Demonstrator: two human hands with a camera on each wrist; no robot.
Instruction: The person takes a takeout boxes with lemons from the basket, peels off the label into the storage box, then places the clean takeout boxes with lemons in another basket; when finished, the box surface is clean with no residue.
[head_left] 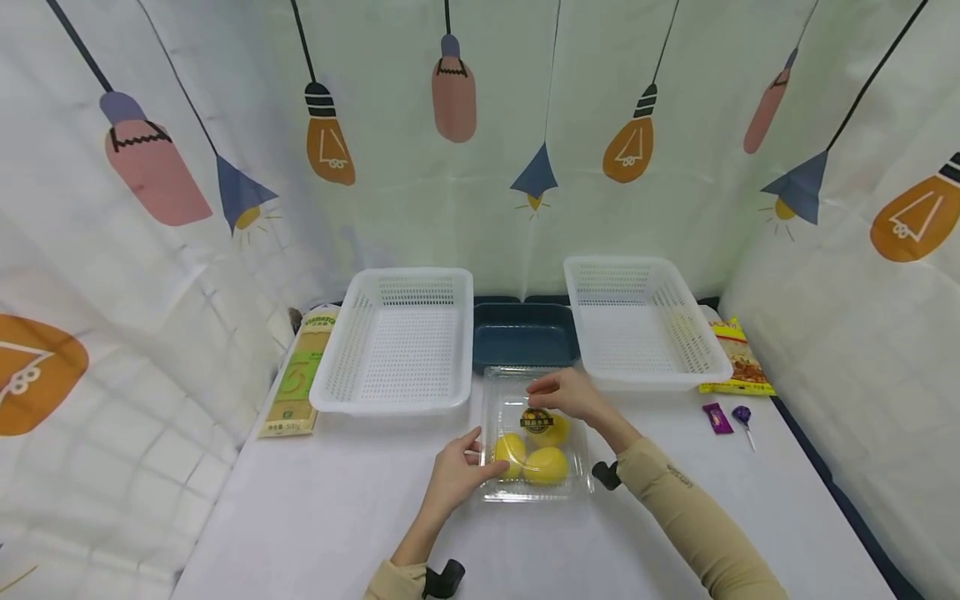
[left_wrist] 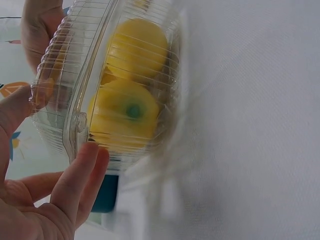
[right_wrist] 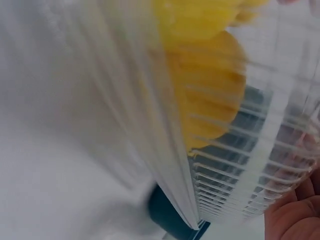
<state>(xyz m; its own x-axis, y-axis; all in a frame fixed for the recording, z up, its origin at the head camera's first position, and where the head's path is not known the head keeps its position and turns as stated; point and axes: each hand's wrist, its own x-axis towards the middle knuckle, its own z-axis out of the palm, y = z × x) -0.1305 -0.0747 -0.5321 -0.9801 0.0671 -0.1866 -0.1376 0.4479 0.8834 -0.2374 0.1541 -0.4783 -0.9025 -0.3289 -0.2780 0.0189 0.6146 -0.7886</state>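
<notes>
A clear plastic fruit box (head_left: 502,392) with a ridged lid lies on the white table, holding yellow round fruits (head_left: 546,465). A dark round sticker (head_left: 537,420) is on its lid. My left hand (head_left: 455,477) grips the box's left side, thumb over the lid and fingers at the rim; the left wrist view shows these fingers (left_wrist: 75,185) against the rim. My right hand (head_left: 572,396) reaches over the far part of the lid, its fingers bent just beyond the sticker. In the right wrist view that hand (right_wrist: 295,217) is partly hidden behind the lid.
Two white baskets (head_left: 324,392) (head_left: 697,375) stand at the back, with a dark blue tray (head_left: 525,333) between them. A green-yellow food packet (head_left: 296,383) lies left. At right are a yellow snack bag (head_left: 742,362), a purple wrapped candy (head_left: 717,418) and a lollipop (head_left: 742,414).
</notes>
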